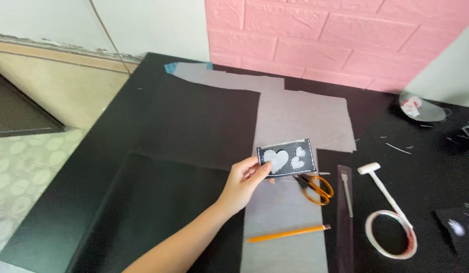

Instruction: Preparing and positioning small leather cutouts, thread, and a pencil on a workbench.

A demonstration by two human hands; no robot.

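Head view is showing one hand (243, 182) reaching in from the lower left, which is probably the left hand, though the angle is leaving that uncertain; its grip is closing on the left edge of a small black card (286, 157), thumb on top and fingers underneath; the card is hanging just above the table (143, 101), over a long strip of grey translucent paper (295, 121). Two pale hearts are already standing out on the card, a larger one beside a smaller one, so the shaping of them is looking done; the card's borders are looking ragged and may be awaiting trimming. Orange-handled scissors (315, 187) are lying just right of the hand, touching nothing held; a yellow pencil (287, 233) is lying across the paper lower down; a dark ruler (345, 212), a small white mallet (383, 189) and a ring of tape (391, 235) are lying further right. No other hand is showing.
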